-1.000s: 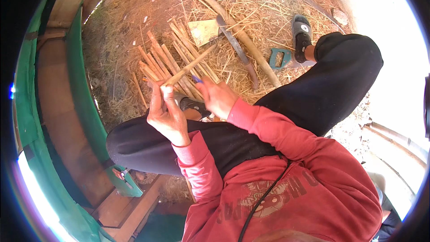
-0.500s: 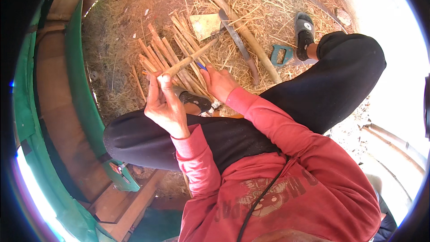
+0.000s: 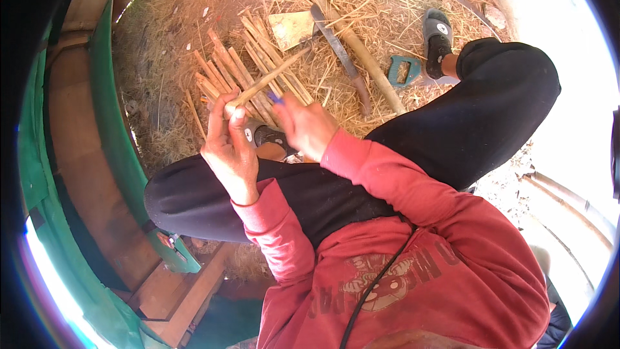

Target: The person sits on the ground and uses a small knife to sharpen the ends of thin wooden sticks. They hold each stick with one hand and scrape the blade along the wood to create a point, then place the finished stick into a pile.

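A pale whittled wooden stick (image 3: 270, 79) slants up and to the right from my left hand (image 3: 229, 152), its near end pinched between thumb and fingers. Just right of it, my right hand (image 3: 307, 128) is closed around a small blue tool (image 3: 276, 99). Motion blurs that hand, and the tool's blade or tip cannot be made out. The tool is close beside the stick; whether they touch is unclear. Beyond both hands, a bundle of split wooden sticks (image 3: 227, 64) lies on the ground.
Past the bundle lie a yellowish flat board (image 3: 289, 30), a machete (image 3: 342, 57) and a long wooden pole (image 3: 371, 58). A teal saw handle (image 3: 404, 72) lies near my slippered right foot (image 3: 438, 29). Straw covers the ground. A green panel (image 3: 111, 100) stands at left.
My right hand has moved slightly left and down along the stick with the blue tool. My left hand and the stick have shifted a little left.
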The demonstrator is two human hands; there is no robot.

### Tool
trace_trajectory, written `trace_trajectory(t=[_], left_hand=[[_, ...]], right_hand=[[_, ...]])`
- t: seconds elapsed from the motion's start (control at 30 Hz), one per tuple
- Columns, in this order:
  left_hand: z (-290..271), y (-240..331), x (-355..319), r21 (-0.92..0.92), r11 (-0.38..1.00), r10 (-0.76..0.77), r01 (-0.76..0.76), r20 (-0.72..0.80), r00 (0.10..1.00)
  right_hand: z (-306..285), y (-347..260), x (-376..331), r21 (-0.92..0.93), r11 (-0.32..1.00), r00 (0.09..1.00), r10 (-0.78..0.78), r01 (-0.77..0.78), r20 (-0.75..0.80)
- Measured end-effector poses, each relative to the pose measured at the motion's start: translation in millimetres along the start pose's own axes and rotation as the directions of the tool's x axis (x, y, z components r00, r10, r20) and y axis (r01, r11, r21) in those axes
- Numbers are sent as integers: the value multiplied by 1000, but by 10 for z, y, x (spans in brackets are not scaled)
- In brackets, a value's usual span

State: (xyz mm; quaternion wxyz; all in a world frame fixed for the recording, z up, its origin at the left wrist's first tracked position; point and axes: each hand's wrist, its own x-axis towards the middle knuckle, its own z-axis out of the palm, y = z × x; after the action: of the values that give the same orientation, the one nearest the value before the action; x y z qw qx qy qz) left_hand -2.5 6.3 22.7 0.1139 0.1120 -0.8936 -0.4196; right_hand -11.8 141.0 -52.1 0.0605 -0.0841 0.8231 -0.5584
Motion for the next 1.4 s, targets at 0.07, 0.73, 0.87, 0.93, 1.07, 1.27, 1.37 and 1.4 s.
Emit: trace_trajectory(t=[0.07, 0.73, 0.87, 0.93, 1.07, 1.27, 1.37, 1.4], left_hand=[[-21, 49, 33, -21, 1000, 3, -3, 10, 1000], [60, -11, 14, -305, 950, 46, -60, -55, 997], [124, 48, 21, -269, 962, 20, -35, -57, 998], [118, 81, 31, -275, 961, 13, -28, -56, 998], [141, 7, 19, -272, 962, -3, -27, -110, 994], [196, 41, 80, -216, 975, 36, -59, -110, 993], [127, -56, 19, -223, 974, 3, -31, -126, 992], [120, -30, 17, -222, 975, -13, -20, -147, 989]], right_hand=[[187, 332, 107, -74, 993, 994, 87, -91, -65], [152, 209, 133, -171, 980, 995, 100, -98, 5], [113, 308, 149, -133, 990, 998, 47, -42, 33], [139, 495, 275, -208, 966, 988, 153, -152, -9], [136, 206, 183, -187, 982, 999, -28, 19, -43], [454, 1049, 443, -287, 941, 980, 146, -179, -132], [243, 327, 244, -196, 976, 994, 105, -96, 37], [253, 340, 262, -225, 969, 992, 115, -99, 60]])
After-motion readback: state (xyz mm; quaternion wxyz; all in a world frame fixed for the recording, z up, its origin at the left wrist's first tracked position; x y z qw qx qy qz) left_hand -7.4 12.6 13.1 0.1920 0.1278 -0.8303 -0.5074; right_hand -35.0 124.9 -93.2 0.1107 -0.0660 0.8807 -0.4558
